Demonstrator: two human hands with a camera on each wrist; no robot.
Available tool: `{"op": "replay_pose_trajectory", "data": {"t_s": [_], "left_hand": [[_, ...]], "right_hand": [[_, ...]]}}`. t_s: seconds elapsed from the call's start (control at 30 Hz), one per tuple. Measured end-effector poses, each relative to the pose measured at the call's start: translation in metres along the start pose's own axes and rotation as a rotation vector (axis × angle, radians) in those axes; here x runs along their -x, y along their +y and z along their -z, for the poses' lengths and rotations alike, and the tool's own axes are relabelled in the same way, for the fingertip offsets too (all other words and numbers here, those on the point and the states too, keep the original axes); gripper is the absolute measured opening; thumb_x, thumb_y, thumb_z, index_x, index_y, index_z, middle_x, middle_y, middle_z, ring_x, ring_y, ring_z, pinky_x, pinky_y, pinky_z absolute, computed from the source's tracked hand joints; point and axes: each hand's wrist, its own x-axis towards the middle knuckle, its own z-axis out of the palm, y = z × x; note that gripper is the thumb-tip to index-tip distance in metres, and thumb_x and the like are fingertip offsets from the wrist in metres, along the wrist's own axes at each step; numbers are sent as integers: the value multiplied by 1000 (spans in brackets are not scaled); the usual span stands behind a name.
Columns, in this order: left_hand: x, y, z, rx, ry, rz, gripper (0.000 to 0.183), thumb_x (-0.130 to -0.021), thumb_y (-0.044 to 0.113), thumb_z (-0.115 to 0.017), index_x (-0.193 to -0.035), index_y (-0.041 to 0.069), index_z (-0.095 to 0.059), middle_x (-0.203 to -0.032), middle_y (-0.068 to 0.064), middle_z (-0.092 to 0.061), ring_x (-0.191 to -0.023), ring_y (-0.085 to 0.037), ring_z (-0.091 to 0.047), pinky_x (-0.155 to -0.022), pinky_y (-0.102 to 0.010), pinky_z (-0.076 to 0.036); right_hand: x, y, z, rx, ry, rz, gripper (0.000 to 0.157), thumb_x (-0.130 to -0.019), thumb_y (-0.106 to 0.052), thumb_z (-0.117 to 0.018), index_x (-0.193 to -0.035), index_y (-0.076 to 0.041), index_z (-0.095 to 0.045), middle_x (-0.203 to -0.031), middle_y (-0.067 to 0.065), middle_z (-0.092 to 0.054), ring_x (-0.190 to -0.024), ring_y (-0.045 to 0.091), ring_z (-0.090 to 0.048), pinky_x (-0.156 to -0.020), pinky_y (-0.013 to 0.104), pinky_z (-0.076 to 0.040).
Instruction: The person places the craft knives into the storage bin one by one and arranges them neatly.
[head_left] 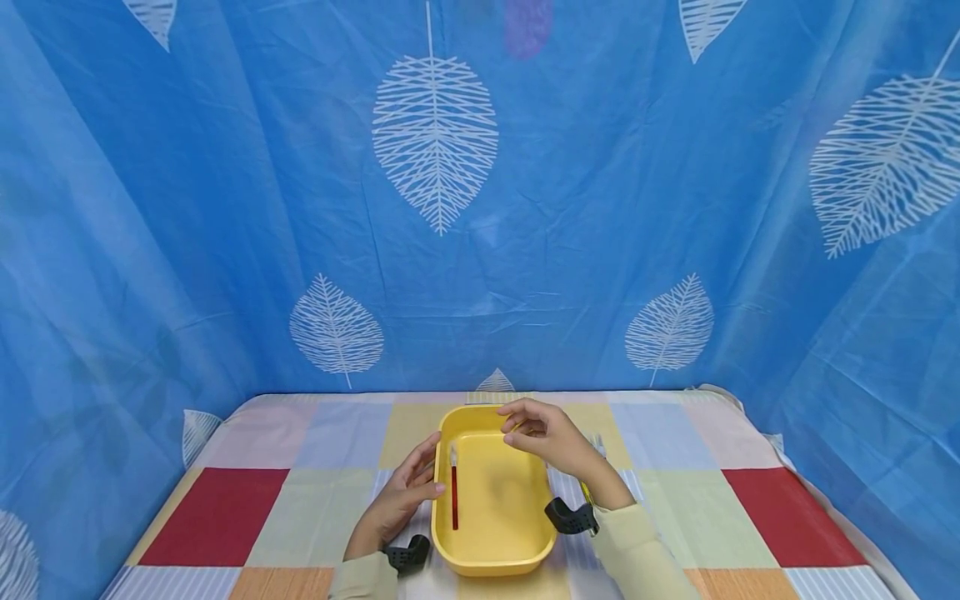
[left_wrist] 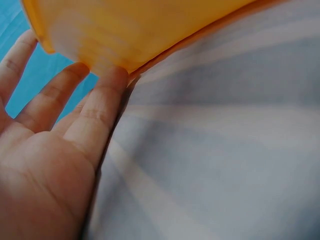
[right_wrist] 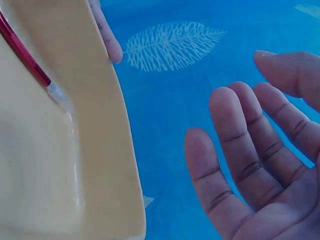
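A yellow plastic tray (head_left: 510,521) stands on the table in the head view. Inside, along its left wall, lies a slim red-handled tool (head_left: 454,500) with a translucent tip, resembling a craft knife; the right wrist view shows its knurled red handle (right_wrist: 26,55). My left hand (head_left: 405,492) rests against the tray's left side, thumb at the rim. In the left wrist view its extended fingertips touch the outer wall (left_wrist: 115,37). Over the tray's far right corner is my right hand (head_left: 551,435), fingers loosely bent and holding nothing.
Right of the tray, partly hidden by my right forearm, lie a slim yellow item (head_left: 586,492) and a pale, shiny item (head_left: 598,445). A patchwork cloth (head_left: 315,508) covers the table. Blue leaf-print curtains (head_left: 555,250) hang behind it and at both sides.
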Motion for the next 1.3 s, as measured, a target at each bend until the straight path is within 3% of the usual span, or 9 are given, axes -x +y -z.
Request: {"op": "replay_pose_trajectory", "data": {"t_s": [0.13,0.47,0.7,0.97,1.2,1.3], "left_hand": [[0,-1,1,-7,-17,-15,90,-95,5,-73,-171,2,-24,-173,-32,-23,-157,-53,-29,-124,-62,-32],[2,-1,3,7,-46,-25,92,-95,4,-71,-172,1,-21,-173,-33,-21,-158,-52,-29,-124,-58,-33],[2,0,2,14,-41,-21,93,-95,4,-72,-172,2,-21,-174,-32,-21,-158,-51,-29,-125,-58,-33],[1,0,-1,4,-26,-14,92,-95,5,-74,-171,2,-23,-173,-32,-23,-157,-52,-31,-123,-59,-34],[1,-1,0,12,-24,1,92,-95,4,-73,-172,4,-22,-174,-30,-23,-158,-49,-31,-124,-59,-33],[1,0,1,8,-37,-3,91,-97,4,-72,-172,4,-21,-175,-30,-22,-158,-49,-30,-124,-57,-35]], "right_hand": [[7,1,4,-40,22,12,37,-104,-1,-68,-138,12,-61,-114,34,-66,-97,15,-70,-86,25,-60],[23,10,16,-73,87,23,38,-104,-4,-69,-138,12,-61,-111,20,-71,-96,11,-71,-85,28,-61],[33,12,24,-77,135,-28,40,-105,-3,-68,-140,14,-59,-115,34,-67,-97,10,-71,-87,27,-61],[42,17,32,-63,195,-40,38,-104,0,-66,-138,16,-59,-110,25,-71,-94,15,-73,-81,25,-60],[45,22,41,-49,212,-8,35,-106,2,-63,-137,17,-59,-107,5,-73,-94,11,-73,-83,26,-62],[47,26,45,-59,219,1,36,-106,2,-62,-138,18,-57,-107,3,-73,-93,13,-74,-83,26,-62]]}}
